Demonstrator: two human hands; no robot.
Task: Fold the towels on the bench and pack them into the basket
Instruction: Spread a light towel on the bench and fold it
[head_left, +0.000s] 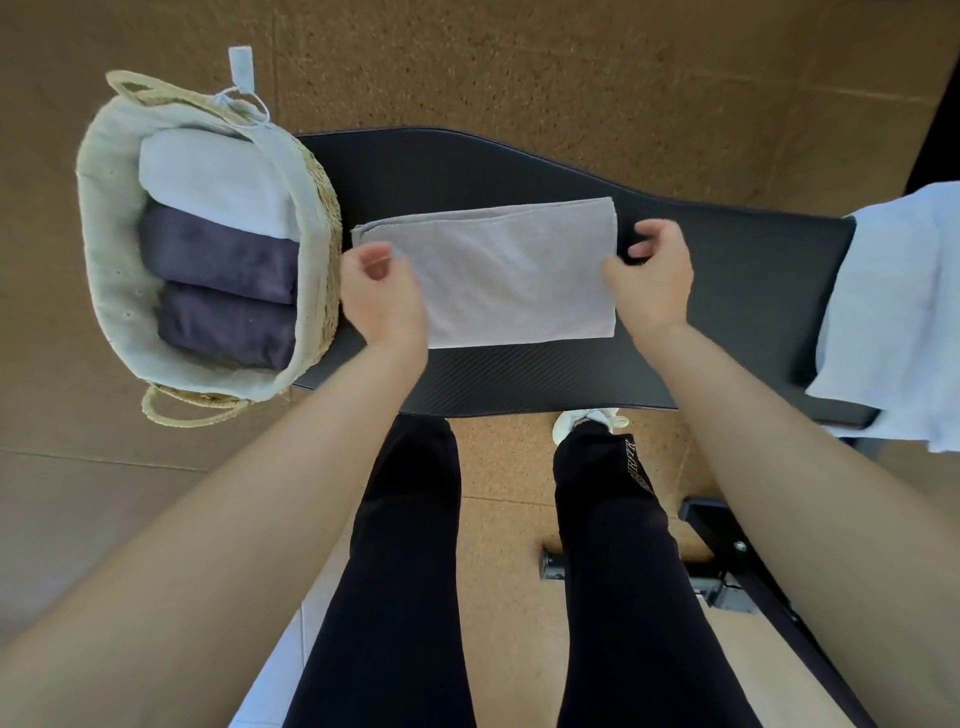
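Towel (498, 270) lay half-folded on the tabletop (727, 291) just right of the basket (322, 208), its long axis running toward the basket. Your left hand (382, 296) and right hand (652, 280) sat at its two short ends, fingers loosely curled and apart, clamped on nothing, the left nearer the basket.

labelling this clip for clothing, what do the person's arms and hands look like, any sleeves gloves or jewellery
Both arms are bare from the bottom edge of the view up to the wrists: no sleeves show. The left hand and right hand are bare too, with no gloves, and no rings, watch or bracelet can be seen. Fingernails look short and unpainted, though the picture is a little soft.
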